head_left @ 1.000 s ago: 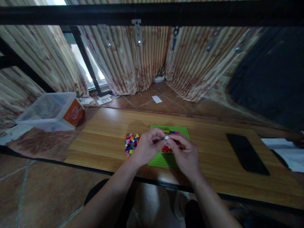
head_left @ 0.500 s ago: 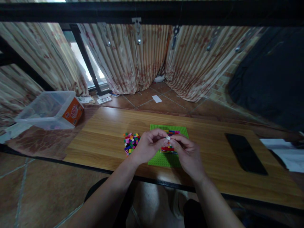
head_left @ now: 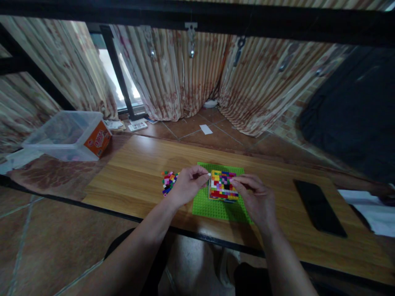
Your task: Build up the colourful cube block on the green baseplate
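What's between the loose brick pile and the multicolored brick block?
In the head view: the left hand, apparently pinching a small white piece, and a strip of green baseplate.

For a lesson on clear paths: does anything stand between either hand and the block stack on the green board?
Nothing visible does. The left hand, pinching a small white piece, is just left of the block stack; the right hand is at its right side. The loose bricks lie on the left hand's other side.
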`<state>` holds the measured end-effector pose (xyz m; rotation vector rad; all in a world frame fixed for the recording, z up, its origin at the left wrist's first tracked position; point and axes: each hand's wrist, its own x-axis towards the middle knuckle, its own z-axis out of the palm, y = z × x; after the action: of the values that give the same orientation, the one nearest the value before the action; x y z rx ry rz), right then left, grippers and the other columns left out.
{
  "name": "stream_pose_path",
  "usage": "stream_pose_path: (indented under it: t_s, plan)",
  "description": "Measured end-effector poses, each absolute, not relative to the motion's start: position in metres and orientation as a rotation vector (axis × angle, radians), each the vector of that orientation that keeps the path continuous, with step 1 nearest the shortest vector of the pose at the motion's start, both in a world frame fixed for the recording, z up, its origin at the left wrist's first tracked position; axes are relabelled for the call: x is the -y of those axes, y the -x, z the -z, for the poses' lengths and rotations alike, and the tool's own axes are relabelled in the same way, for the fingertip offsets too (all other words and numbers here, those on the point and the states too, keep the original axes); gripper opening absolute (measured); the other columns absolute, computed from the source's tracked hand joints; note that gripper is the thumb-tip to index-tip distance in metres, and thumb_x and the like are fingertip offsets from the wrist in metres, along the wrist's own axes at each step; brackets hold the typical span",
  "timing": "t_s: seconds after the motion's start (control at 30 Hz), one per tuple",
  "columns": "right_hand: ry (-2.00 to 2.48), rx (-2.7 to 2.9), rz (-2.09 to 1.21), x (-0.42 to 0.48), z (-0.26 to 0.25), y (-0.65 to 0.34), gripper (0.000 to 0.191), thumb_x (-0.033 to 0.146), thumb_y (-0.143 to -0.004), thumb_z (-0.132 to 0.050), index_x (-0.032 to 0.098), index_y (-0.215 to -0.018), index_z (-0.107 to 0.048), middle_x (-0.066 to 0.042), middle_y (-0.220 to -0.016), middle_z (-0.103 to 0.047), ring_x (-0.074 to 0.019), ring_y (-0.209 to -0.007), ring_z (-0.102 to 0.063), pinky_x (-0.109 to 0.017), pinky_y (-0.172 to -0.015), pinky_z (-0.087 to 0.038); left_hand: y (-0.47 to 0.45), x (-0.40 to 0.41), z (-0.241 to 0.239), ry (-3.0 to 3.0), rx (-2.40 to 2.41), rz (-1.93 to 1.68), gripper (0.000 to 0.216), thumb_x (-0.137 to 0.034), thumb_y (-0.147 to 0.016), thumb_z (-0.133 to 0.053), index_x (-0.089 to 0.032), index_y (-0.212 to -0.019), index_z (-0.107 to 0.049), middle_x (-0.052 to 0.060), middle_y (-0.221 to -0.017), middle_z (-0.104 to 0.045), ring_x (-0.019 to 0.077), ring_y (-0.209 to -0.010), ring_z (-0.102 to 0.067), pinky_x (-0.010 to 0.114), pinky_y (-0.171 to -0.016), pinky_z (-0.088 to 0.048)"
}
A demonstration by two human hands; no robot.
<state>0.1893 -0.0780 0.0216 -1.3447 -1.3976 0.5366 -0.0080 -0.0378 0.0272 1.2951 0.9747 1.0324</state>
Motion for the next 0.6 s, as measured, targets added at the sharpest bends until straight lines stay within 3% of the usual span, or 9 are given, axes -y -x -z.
stream_pose_path:
  t_s: [0.2, 0.6]
  plan:
    - [1.447, 1.634, -0.361, 0.073, -0.012, -0.182, 0.012, 0.035, -0.081, -0.067, 0.026, -0.080, -0.075, -0.005, -0.103, -0.064, -0.0232, -0.100, -0.059, -0.044, -0.093, -0.044, 0.008, 0.043, -0.029, -1.287, -0.960, -0.892, 0.014, -0.025, -0.077, -0.064, -0.013, -0.082, -0.066, -0.001, -0.068, -0.060, 0.0080, -0.058, -0.049, 0.021, -0.056, -0.040]
    - [1.472, 1.536, -0.367, 0.068, -0.005, -0.176, 0.009, 0.031, -0.078, -0.066, 0.026, -0.076, -0.073, -0.006, -0.109, -0.062, -0.0244, -0.105, -0.057, -0.048, -0.096, -0.041, 0.008, 0.044, -0.024, -1.360, -0.958, -0.872, 0.012, -0.024, -0.078, -0.062, -0.014, -0.083, -0.068, -0.001, -0.068, -0.060, 0.0097, -0.061, -0.050, 0.022, -0.058, -0.041]
